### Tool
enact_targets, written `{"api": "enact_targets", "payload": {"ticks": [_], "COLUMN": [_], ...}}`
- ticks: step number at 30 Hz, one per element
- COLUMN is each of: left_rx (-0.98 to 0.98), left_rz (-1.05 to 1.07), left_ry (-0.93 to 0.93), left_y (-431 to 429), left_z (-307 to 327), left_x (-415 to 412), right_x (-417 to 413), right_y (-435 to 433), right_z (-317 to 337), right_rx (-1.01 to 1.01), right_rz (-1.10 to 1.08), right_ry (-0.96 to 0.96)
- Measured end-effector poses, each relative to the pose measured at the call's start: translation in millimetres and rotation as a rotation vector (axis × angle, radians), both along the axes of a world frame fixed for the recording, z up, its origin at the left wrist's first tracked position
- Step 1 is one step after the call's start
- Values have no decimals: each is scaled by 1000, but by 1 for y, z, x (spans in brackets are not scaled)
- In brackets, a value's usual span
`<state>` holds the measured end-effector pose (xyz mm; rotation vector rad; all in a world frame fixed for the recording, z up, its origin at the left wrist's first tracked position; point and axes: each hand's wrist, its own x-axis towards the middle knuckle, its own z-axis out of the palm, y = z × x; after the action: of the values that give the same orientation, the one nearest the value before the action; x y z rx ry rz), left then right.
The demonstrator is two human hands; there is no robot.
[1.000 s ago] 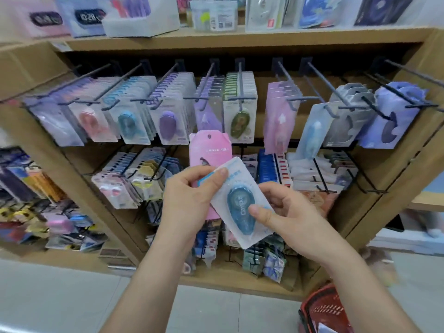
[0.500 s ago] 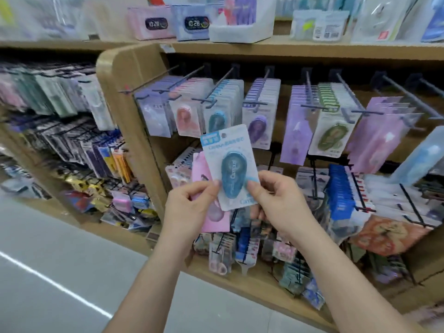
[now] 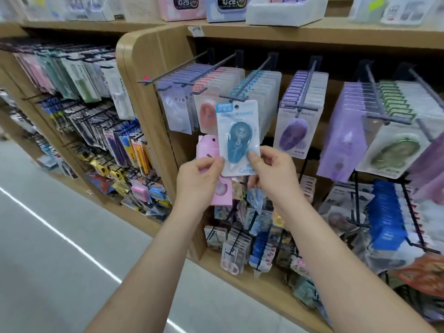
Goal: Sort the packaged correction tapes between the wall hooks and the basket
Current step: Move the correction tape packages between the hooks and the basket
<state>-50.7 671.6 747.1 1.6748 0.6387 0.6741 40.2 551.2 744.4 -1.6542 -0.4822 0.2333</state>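
Observation:
A blue correction tape pack (image 3: 237, 131) stands upright in front of the wall hooks, its hang hole just below the tip of the blue-pack hook (image 3: 249, 80). My right hand (image 3: 271, 174) pinches its lower right edge. My left hand (image 3: 199, 179) pinches its lower left edge and also holds a pink correction tape pack (image 3: 209, 150) behind it. Rows of the same packs hang on the hooks: pale lilac (image 3: 175, 111), pink (image 3: 206, 109), blue (image 3: 266, 92), purple (image 3: 298, 126) and green (image 3: 394, 150). The basket is out of view.
Long dark hooks (image 3: 182, 66) stick out toward me above my hands. A wooden side panel (image 3: 144, 92) divides this bay from another stocked bay at left. Small goods crowd the lower racks (image 3: 252, 236). Grey floor (image 3: 60, 260) lies at lower left.
The view has swung left and closer to the shelf. Both hands have raised the blue pack from a tilt to upright, up to the hook with the blue packs.

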Motion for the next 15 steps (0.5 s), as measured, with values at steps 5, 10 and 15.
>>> {"api": "enact_targets", "payload": {"ticks": [5, 10, 15], "left_rx": [5, 20, 31], "left_rz": [1, -6, -6], "left_ry": [17, 32, 71], "left_y": [4, 9, 6], "left_z": [-5, -7, 0], "left_x": [10, 10, 16], "right_x": [11, 12, 21], "right_y": [8, 11, 15], "right_z": [-7, -11, -16], "right_rx": [-3, -14, -15], "right_rz": [-15, -55, -60], "right_ry": [-23, -158, -186]}}
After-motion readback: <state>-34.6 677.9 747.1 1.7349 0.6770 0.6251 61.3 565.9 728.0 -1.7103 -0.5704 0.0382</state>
